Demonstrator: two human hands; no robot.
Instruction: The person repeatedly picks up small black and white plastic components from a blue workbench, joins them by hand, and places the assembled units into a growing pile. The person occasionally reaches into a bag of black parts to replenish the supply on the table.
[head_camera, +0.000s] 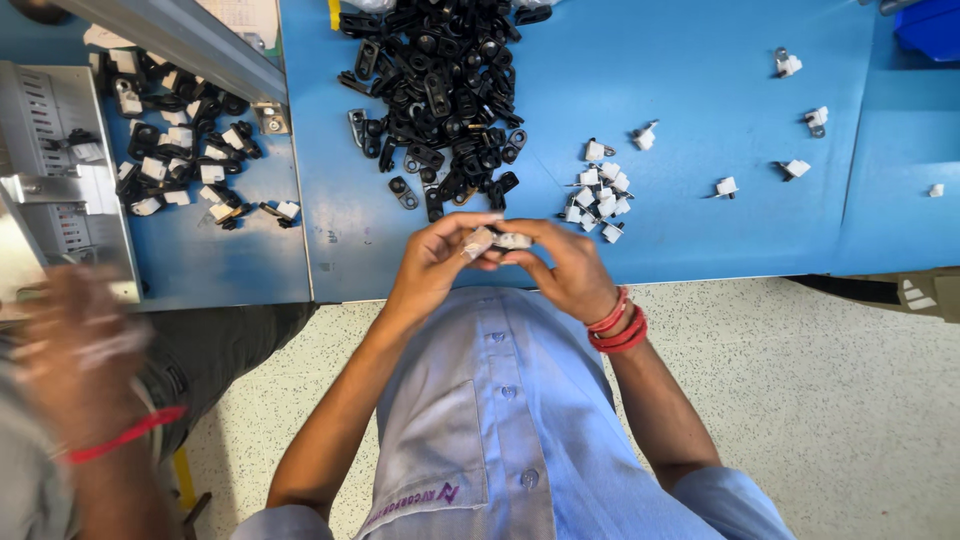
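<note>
A light blue shirt (500, 420) is filling the foreground; above it the left hand (432, 262) and right hand (572, 268) are pinching one small white clip (497, 240) together. Its long axis is running hand to hand; the white clip pile (598, 192) is lying nearer the right.

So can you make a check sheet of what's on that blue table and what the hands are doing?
Surface: blue table, mostly bare on the right side.
Job's things: small white piece pinched between left hand and right hand; black clip pile; white piece cluster.
Clutter: loose white pieces scattered right; mixed black-and-white parts on the left.
Hands: both together at the table edge.
Cables: nothing seen.
Surroundings: speckled floor; another person's blurred hand; grey metal rack.
</note>
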